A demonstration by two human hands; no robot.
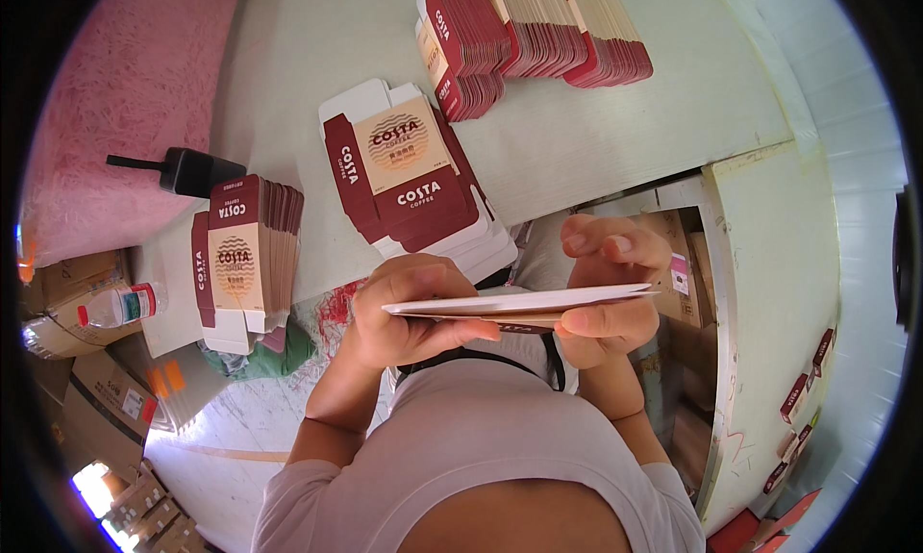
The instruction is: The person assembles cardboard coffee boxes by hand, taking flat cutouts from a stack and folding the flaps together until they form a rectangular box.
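Observation:
In front of my torso, a flat unfolded carton (519,301) is held nearly edge-on. Its white side faces up, and a beige and maroon printed side shows below. My left hand (409,308) grips the left end, thumb underneath and fingers over the top. My right hand (615,289) has the right end, its thumb against the near lower edge and its fingers curled above the sheet. Just beyond my hands, a stack of flat maroon and beige cartons (409,159) lies on the white table (298,67).
A leaning row of flat cartons (250,250) stands at the table's left edge beside a black device (197,171). More bundled cartons (538,34) sit at the back. Pink shredded filler (139,101) rises on the left, above a plastic bottle (125,305). Cardboard boxes (678,264) sit under the right-hand table (779,236).

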